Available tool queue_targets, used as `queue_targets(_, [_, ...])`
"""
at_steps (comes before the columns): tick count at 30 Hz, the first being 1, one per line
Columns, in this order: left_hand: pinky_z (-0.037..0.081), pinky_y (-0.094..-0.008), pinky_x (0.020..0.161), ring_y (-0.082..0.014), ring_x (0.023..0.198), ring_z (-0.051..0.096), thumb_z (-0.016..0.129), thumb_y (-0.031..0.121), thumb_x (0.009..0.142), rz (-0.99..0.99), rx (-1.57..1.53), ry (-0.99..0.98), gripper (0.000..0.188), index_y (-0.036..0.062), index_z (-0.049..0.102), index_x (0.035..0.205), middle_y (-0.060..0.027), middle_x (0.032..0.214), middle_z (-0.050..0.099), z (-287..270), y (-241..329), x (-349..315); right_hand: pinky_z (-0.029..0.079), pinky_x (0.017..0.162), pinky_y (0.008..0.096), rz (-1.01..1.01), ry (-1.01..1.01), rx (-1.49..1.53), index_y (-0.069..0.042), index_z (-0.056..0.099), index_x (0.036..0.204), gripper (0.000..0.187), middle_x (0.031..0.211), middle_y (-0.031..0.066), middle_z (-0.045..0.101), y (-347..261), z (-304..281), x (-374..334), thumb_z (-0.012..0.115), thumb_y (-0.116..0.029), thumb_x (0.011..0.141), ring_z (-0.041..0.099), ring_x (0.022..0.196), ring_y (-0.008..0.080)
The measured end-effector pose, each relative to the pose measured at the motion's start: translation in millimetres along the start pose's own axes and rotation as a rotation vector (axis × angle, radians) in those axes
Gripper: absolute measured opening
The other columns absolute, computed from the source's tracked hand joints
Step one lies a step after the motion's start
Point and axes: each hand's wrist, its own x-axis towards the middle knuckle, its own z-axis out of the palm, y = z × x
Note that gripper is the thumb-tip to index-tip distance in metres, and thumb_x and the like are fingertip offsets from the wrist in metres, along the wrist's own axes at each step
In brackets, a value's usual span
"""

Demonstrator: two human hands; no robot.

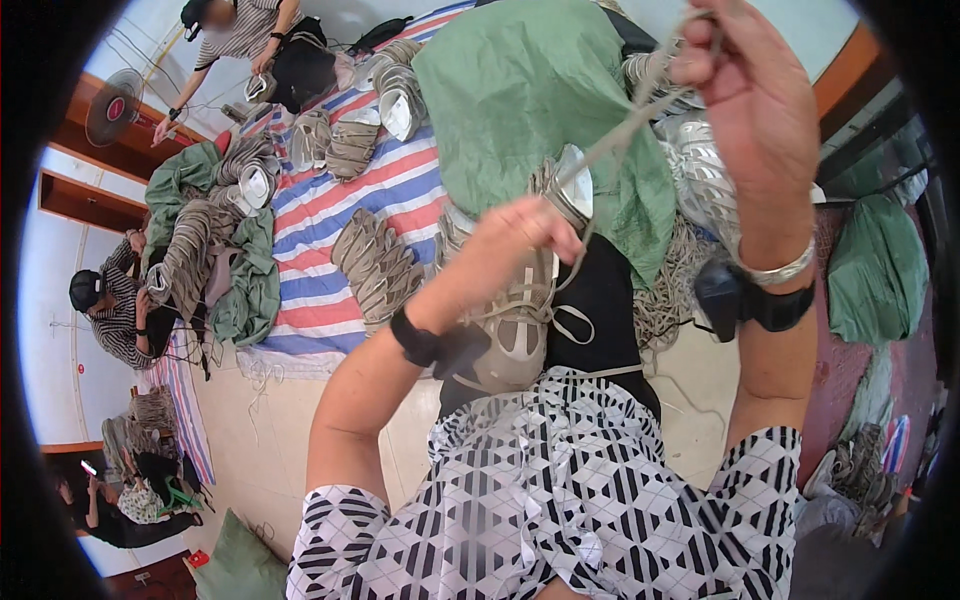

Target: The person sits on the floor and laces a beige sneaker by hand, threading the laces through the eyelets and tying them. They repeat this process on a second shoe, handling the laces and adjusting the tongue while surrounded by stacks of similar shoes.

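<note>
A beige shoe upper (512, 345) with cut-out panels and a pale lining at its collar lies over my lap. My left hand (525, 235), slightly blurred, is closed at its upper part near the collar; its fingertips are partly hidden. Raised high at the upper right, my right hand (755, 110) pinches a beige shoelace (625, 130), fingers blurred. From there the lace runs taut down toward the upper beside my left hand. A loose lace loop (575, 325) hangs on the right side of the upper, over black cloth.
Stacked shoe uppers (378, 265) lie on a striped sheet (320, 225) to the left. A green sack (520, 90) spreads ahead. More uppers (700, 165) and a heap of laces (685, 275) are at right. Other people (120, 310) work at far left, near a fan (113, 108).
</note>
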Motion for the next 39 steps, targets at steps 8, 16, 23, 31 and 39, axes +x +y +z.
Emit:
queue_targets(8, [0.018, -0.0268, 0.041, -0.0095, 0.045, 0.024, 0.047, 0.018, 0.092, 0.044, -0.432, 1.112, 0.028, 0.016, 0.037, 0.065, 0.0047, 0.054, 0.024, -233, 36, -92, 0.045, 0.093, 0.0314, 0.075, 0.376, -0.321, 0.003, 0.052, 0.123, 0.033, 0.123, 0.0124, 0.056, -71, -286, -114, 0.055, -0.008, 0.092, 0.054, 0.109, 0.02])
queue_targets(16, [0.019, -0.0216, 0.039, -0.0058, 0.045, 0.025, 0.05, 0.02, 0.093, -0.14, -0.157, 1.201, 0.01, 0.0117, 0.053, 0.088, 0.0051, 0.057, 0.032, -277, 25, -185, 0.034, 0.059, 0.0144, 0.27, 0.664, -0.893, 0.001, 0.05, 0.13, 0.058, 0.088, -0.0032, 0.048, -33, -394, -282, 0.047, 0.013, 0.073, 0.04, 0.068, 0.0024])
queue_targets(23, [0.049, -0.0339, 0.059, -0.0195, 0.065, 0.063, 0.058, 0.01, 0.084, 0.171, 1.087, 0.052, 0.022, 0.0137, 0.065, 0.104, -0.0071, 0.078, 0.066, -60, -41, -102, 0.035, 0.039, 0.0199, 0.526, 0.076, -0.779, -0.004, 0.06, 0.09, 0.015, 0.084, 0.0041, 0.068, 156, -117, -203, 0.05, -0.015, 0.092, 0.045, 0.043, 0.0039])
queue_targets(31, [0.05, -0.0354, 0.057, -0.0239, 0.071, 0.063, 0.06, 0.013, 0.076, 0.11, 1.58, -0.138, 0.02, 0.0141, 0.058, 0.096, -0.0045, 0.077, 0.06, -53, -42, -90, 0.039, 0.038, 0.023, 0.817, -0.25, -0.572, -0.001, 0.052, 0.087, 0.018, 0.069, 0.0085, 0.064, 167, -21, -175, 0.047, -0.017, 0.095, 0.049, 0.04, 0.0101])
queue_targets(39, [0.049, -0.0352, 0.054, -0.0222, 0.068, 0.061, 0.066, 0.012, 0.073, 0.285, 1.454, -0.004, 0.019, 0.0145, 0.06, 0.09, -0.0021, 0.077, 0.056, -35, -53, -94, 0.029, 0.032, 0.0183, 1.024, -0.088, -0.14, -0.001, 0.054, 0.087, 0.024, 0.063, 0.0091, 0.061, 183, -47, -171, 0.051, -0.023, 0.095, 0.039, 0.033, 0.0048])
